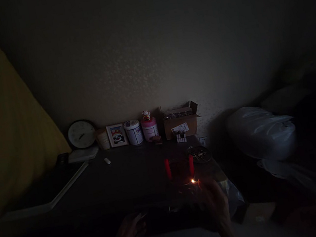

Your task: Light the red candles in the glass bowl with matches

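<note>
A red-glowing holder (pixel 180 168) stands on the dark desk (pixel 130 171) with a small flame (pixel 193 181) at its foot, just beyond the right hand (pixel 217 201); seemingly glass, so light, brittle and hot, best gripped low by its sides; in this gloom I cannot tell whether that hand or the left hand (pixel 128 230) is gripping anything

No legible text (too dark)

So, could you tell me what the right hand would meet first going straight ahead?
Probably the red-lit container just beyond the right hand, by the small flame; depth is unclear.
</note>
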`<state>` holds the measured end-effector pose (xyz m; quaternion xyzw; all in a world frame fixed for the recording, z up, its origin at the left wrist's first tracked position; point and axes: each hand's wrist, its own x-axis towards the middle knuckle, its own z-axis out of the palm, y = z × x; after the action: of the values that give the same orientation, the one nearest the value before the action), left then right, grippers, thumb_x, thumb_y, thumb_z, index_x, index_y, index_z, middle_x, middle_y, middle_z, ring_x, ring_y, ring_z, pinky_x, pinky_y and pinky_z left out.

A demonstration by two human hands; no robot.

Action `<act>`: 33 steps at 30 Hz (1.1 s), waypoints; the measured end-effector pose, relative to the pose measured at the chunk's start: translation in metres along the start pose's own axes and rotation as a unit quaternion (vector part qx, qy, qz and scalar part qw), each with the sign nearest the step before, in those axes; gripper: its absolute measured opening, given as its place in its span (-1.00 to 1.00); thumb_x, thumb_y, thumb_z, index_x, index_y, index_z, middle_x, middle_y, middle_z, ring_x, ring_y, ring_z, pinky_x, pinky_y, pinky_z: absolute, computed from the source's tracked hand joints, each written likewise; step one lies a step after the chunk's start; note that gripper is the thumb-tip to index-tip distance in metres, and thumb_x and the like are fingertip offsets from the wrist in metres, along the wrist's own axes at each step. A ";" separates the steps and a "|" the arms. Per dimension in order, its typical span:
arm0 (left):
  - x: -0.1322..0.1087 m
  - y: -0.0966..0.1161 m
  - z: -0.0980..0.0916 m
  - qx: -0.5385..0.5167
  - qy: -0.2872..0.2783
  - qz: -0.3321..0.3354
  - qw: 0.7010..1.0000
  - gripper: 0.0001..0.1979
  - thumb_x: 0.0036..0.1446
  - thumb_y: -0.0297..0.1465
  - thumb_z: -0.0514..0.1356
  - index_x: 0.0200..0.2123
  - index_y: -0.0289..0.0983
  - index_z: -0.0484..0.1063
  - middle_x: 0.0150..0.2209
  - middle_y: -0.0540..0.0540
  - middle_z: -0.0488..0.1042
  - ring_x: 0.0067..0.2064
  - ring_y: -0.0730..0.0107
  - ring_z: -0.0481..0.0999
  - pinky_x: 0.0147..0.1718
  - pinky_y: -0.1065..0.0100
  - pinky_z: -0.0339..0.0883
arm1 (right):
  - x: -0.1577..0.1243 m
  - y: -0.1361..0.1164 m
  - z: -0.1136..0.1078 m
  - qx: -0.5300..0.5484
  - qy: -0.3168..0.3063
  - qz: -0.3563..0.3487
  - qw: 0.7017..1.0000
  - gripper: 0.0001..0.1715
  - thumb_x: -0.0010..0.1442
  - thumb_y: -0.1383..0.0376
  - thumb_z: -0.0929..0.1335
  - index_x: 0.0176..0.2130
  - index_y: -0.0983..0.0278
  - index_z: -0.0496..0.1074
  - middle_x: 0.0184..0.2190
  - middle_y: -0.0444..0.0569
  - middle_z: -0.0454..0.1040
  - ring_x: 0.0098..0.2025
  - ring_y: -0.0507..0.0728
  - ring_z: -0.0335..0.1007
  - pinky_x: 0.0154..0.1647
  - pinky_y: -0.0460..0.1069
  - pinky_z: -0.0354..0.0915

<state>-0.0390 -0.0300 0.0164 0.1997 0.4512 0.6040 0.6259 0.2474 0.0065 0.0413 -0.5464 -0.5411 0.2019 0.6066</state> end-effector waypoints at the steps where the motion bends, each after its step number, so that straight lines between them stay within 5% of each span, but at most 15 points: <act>1: 0.000 0.000 -0.001 -0.001 0.003 0.001 1.000 -0.56 -0.50 -0.18 0.46 -0.42 -0.17 0.54 -0.31 -0.11 0.62 -0.28 0.13 0.54 -0.29 0.19 0.38 | 0.000 -0.002 0.000 -0.001 0.004 0.002 1.000 -0.70 0.12 0.10 0.31 -0.27 0.25 0.46 -0.31 -0.04 0.50 -0.25 0.12 0.42 -0.27 -0.04 0.32; 8: 0.005 -0.008 -0.011 0.014 -0.033 0.019 0.999 -0.59 -0.32 -0.15 0.40 -0.33 -0.18 0.53 -0.19 -0.16 0.59 -0.18 0.06 0.53 -0.17 0.12 0.37 | 0.006 -0.013 0.001 0.011 0.024 -0.013 1.000 -0.72 0.06 0.12 0.33 -0.30 0.26 0.47 -0.35 -0.04 0.51 -0.28 0.13 0.42 -0.30 -0.04 0.34; 17: 0.001 -0.004 0.002 0.055 -0.006 0.014 0.998 -0.64 -0.26 -0.18 0.36 -0.35 -0.22 0.50 -0.23 -0.26 0.59 -0.03 -0.11 0.46 -0.04 0.02 0.31 | 0.031 -0.037 -0.002 0.026 0.039 -0.049 0.998 -0.74 0.06 0.13 0.33 -0.30 0.25 0.46 -0.40 -0.04 0.49 -0.37 0.11 0.39 -0.43 -0.07 0.30; 23: 0.003 -0.005 -0.002 0.052 -0.003 0.014 0.999 -0.64 -0.28 -0.19 0.35 -0.34 -0.20 0.50 -0.19 -0.25 0.58 -0.01 -0.14 0.45 -0.02 -0.05 0.29 | 0.050 -0.034 0.003 0.037 0.076 -0.069 0.994 -0.72 0.03 0.12 0.36 -0.31 0.26 0.48 -0.34 -0.03 0.50 -0.29 0.12 0.41 -0.30 -0.04 0.32; 33: -0.027 0.023 0.024 0.073 -0.005 0.009 0.997 -0.74 -0.23 -0.23 0.35 -0.39 -0.17 0.53 -0.27 -0.18 0.61 0.02 -0.15 0.43 -0.01 0.00 0.31 | 0.066 -0.057 0.001 0.091 0.068 -0.023 0.993 -0.70 0.02 0.10 0.36 -0.32 0.27 0.44 -0.36 -0.04 0.48 -0.32 0.09 0.36 -0.37 -0.07 0.28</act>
<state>-0.0293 -0.0439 0.0553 0.2523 0.4891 0.5737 0.6067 0.2488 0.0440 0.1199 -0.4887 -0.4906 0.1988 0.6935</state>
